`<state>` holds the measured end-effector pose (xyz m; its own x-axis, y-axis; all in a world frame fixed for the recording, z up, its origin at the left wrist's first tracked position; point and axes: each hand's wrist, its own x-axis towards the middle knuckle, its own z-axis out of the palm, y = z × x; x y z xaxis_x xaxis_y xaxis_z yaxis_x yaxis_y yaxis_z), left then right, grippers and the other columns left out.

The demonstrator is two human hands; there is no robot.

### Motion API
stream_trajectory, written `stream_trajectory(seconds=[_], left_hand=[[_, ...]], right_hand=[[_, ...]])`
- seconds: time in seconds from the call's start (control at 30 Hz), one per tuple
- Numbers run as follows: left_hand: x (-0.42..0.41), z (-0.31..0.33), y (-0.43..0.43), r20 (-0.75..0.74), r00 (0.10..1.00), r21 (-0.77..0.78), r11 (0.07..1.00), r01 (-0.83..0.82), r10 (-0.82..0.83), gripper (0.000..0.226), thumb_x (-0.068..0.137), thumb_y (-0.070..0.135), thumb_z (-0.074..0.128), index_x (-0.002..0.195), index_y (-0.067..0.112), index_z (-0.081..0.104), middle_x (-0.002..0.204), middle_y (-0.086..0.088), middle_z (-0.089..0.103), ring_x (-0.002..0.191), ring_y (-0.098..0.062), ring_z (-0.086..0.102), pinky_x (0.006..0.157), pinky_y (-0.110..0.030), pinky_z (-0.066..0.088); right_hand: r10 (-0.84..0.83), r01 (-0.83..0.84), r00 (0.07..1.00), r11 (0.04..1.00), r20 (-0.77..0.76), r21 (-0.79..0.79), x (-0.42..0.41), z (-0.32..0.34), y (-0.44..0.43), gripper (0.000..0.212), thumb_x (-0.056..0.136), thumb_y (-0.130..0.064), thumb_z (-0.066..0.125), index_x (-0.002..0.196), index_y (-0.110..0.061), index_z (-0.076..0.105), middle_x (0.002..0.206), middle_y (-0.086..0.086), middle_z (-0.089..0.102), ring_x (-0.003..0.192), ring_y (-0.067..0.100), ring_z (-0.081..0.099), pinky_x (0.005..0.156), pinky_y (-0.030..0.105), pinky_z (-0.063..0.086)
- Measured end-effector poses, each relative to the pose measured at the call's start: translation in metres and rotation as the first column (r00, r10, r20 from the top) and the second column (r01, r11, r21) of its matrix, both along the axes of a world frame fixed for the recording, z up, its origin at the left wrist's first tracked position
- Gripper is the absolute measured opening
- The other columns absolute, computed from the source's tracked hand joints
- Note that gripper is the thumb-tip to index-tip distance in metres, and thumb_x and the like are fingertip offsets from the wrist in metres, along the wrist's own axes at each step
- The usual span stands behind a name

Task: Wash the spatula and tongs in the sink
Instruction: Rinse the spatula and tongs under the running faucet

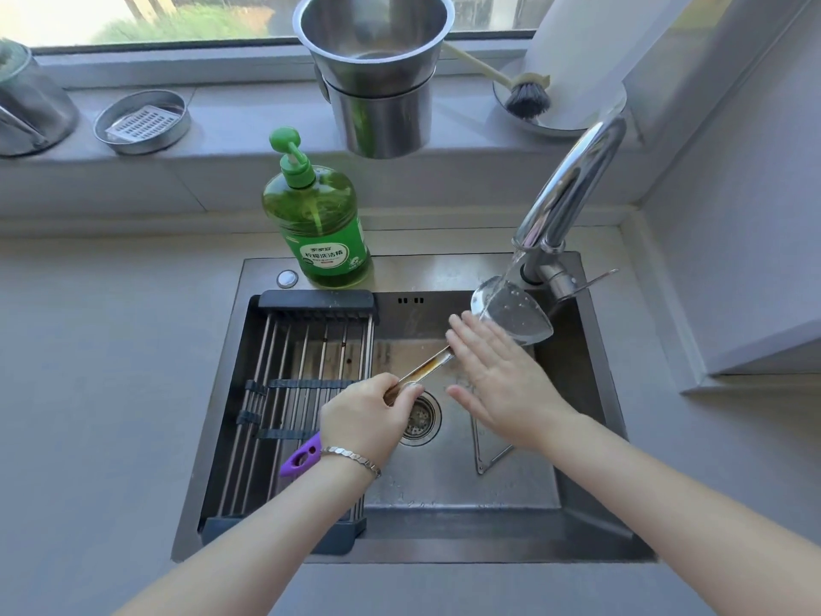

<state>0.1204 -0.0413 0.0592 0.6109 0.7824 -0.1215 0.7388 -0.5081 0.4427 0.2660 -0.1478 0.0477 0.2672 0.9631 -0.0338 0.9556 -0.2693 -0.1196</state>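
Note:
A metal spatula [515, 311] is held over the steel sink [591, 437], its blade under water running from the faucet [568, 197]. My left hand [368, 417] grips the spatula's handle above the drain. My right hand [502, 380] is flat with straight fingers, and its fingertips touch the blade's near edge. Metal tongs [482, 455] lie on the sink floor, partly hidden under my right wrist. A purple handle [300, 457] pokes out from beneath my left wrist.
A roll-up drying rack [288, 393] covers the sink's left half. A green dish-soap bottle [315, 215] stands behind the sink. On the window ledge are stacked steel pots [377, 73], a round tin [142, 122] and a dish brush [524, 95].

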Motion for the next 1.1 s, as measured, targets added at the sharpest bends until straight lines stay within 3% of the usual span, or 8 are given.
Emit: stream_trajectory(seconds=[0.13, 0.23, 0.37, 0.4, 0.6, 0.77, 0.97, 1.1], left_hand=[[0.018, 0.003, -0.006, -0.027, 0.999, -0.013, 0.999, 0.034, -0.034, 0.036, 0.086, 0.055, 0.049, 0.091, 0.024, 0.067, 0.086, 0.004, 0.070, 0.087, -0.015, 0.063, 0.067, -0.023, 0.038], [0.030, 0.005, -0.007, -0.026, 0.999, -0.071, 0.997, 0.016, -0.018, 0.037, 0.085, 0.056, 0.050, 0.093, 0.025, 0.067, 0.087, 0.003, 0.071, 0.089, -0.017, 0.063, 0.070, -0.024, 0.043], [0.044, 0.010, -0.007, -0.003, 0.999, -0.137, 0.990, 0.031, -0.032, 0.033, 0.085, 0.054, 0.052, 0.091, 0.024, 0.066, 0.088, 0.004, 0.070, 0.088, -0.017, 0.062, 0.072, -0.026, 0.045], [0.046, 0.011, -0.008, -0.002, 0.999, -0.143, 0.989, 0.050, -0.051, 0.033, 0.085, 0.052, 0.053, 0.090, 0.023, 0.066, 0.088, 0.004, 0.070, 0.088, -0.017, 0.062, 0.074, -0.027, 0.046], [0.047, 0.019, -0.010, 0.004, 0.974, -0.165, 0.960, 0.226, -0.228, 0.023, 0.086, 0.025, 0.052, 0.107, 0.026, 0.059, 0.088, 0.008, 0.062, 0.093, -0.017, 0.059, 0.079, -0.032, 0.050], [0.031, 0.013, 0.003, -0.136, 0.980, -0.159, 0.980, 0.123, -0.145, 0.023, 0.086, 0.040, 0.052, 0.089, 0.019, 0.061, 0.084, 0.002, 0.064, 0.084, -0.021, 0.061, 0.070, -0.027, 0.046], [0.029, 0.010, 0.000, -0.114, 0.989, -0.207, 0.976, 0.069, -0.094, 0.031, 0.084, 0.038, 0.053, 0.063, 0.015, 0.049, 0.069, -0.004, 0.057, 0.072, -0.027, 0.054, 0.059, -0.026, 0.037], [0.030, 0.011, 0.007, -0.103, 0.992, -0.218, 0.975, 0.044, -0.068, 0.036, 0.085, 0.037, 0.053, 0.056, 0.018, 0.043, 0.060, 0.001, 0.049, 0.069, -0.024, 0.053, 0.059, -0.025, 0.038]], right_hand=[[-0.045, 0.073, 0.994, 0.951, -0.097, 0.302, -0.001, -0.011, -0.013, 0.047, 0.095, -0.033, 0.038, 0.122, 0.000, 0.058, 0.134, 0.016, 0.053, 0.130, 0.025, 0.038, 0.114, 0.034, 0.022], [-0.201, 0.444, 0.841, 0.786, -0.502, 0.430, -0.015, -0.006, -0.019, 0.022, 0.088, -0.018, 0.051, 0.097, -0.009, 0.069, 0.103, 0.005, 0.063, 0.104, 0.016, 0.053, 0.093, 0.023, 0.042], [-0.222, 0.827, -0.104, 0.522, -0.970, -0.208, -0.008, 0.011, -0.003, 0.019, 0.096, -0.023, 0.048, 0.110, -0.012, 0.055, 0.097, 0.001, 0.060, 0.090, 0.014, 0.060, 0.078, 0.021, 0.050], [-0.170, 0.832, -0.192, 0.493, -0.966, -0.253, -0.004, 0.014, 0.002, 0.018, 0.097, -0.023, 0.047, 0.104, -0.010, 0.057, 0.094, 0.003, 0.062, 0.087, 0.014, 0.062, 0.078, 0.024, 0.052], [-0.031, 0.904, -0.319, 0.290, -0.947, -0.314, 0.009, 0.027, 0.021, 0.018, 0.095, -0.004, 0.047, 0.084, -0.013, 0.057, 0.079, 0.006, 0.063, 0.071, 0.015, 0.063, 0.065, 0.024, 0.057], [0.015, 0.928, -0.309, 0.222, -0.951, -0.298, 0.003, 0.026, 0.025, 0.018, 0.091, 0.004, 0.050, 0.090, -0.013, 0.057, 0.080, 0.003, 0.063, 0.074, 0.012, 0.061, 0.080, 0.029, 0.054], [-0.150, 0.812, -0.224, 0.517, -0.963, -0.269, -0.052, 0.019, 0.033, 0.030, 0.078, 0.013, 0.057, 0.085, -0.016, 0.055, 0.080, -0.003, 0.062, 0.072, 0.004, 0.058, 0.063, 0.012, 0.048], [-0.115, 0.814, -0.281, 0.497, -0.953, -0.300, -0.020, 0.024, 0.036, 0.025, 0.078, 0.010, 0.061, 0.081, -0.015, 0.063, 0.081, -0.001, 0.062, 0.075, 0.007, 0.058, 0.071, 0.014, 0.050]])
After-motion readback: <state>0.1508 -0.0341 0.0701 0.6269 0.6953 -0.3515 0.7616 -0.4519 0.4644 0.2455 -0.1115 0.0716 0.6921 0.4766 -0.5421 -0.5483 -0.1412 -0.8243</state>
